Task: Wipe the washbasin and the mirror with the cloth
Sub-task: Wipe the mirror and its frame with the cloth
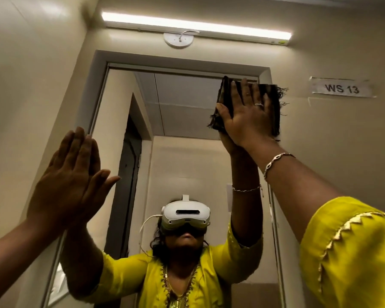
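Mirror [176,107] corner: cloth [273,107] under the flat right hand [247,116].
Press evenly, sweep down in overlapping strokes; left hand [69,174], flat and empty, braces.

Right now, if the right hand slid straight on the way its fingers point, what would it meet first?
Probably the grey top frame: the right hand presses the cloth flat on the mirror, fingers up, just below it.

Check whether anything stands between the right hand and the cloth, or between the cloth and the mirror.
Nothing visible does. The right hand presses the dark cloth flat against the mirror near its upper right corner. The left hand lies flat at the mirror's left edge, apart from the cloth.
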